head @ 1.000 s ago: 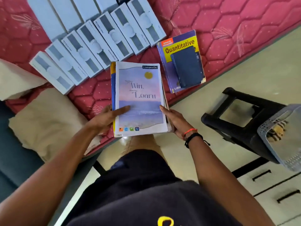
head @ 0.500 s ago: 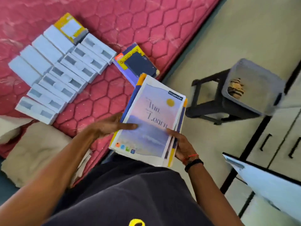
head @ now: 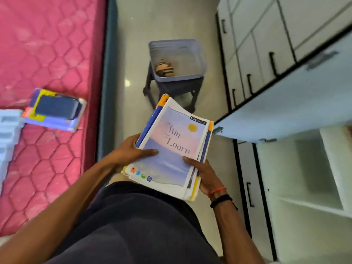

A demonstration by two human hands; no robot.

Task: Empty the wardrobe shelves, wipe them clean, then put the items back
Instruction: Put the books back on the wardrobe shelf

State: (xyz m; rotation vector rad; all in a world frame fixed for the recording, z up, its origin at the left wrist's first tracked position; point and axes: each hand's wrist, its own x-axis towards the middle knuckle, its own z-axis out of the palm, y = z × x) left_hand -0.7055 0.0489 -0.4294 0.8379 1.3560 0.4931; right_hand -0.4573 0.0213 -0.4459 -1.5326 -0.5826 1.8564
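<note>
The person stands between bed and wardrobe with a stack of notebooks held at waist height in both hands. The left hand grips the stack's left edge, thumb laid flat across the top cover, fingers hidden beneath. The right hand clasps the near right edge the same way, thumb on the cover and the rest underneath. Neither grip looks loose (the stack is thick and its edges are uneven, so I judge it needs both hands).

What matters for the next move is where the wardrobe shelves lie. They are white compartments off to the person's right, so the right hand is the nearer one. The stack's long axis points away from the body, toward the basket on the stool. That sets it roughly across the line to the shelves rather than along it.

To my eye the stack has to swing right before it can go in. The open door hangs just beside its far right corner and could catch it. On the mattress at the left lie a book and some white boxes, well apart from the hands.
</note>
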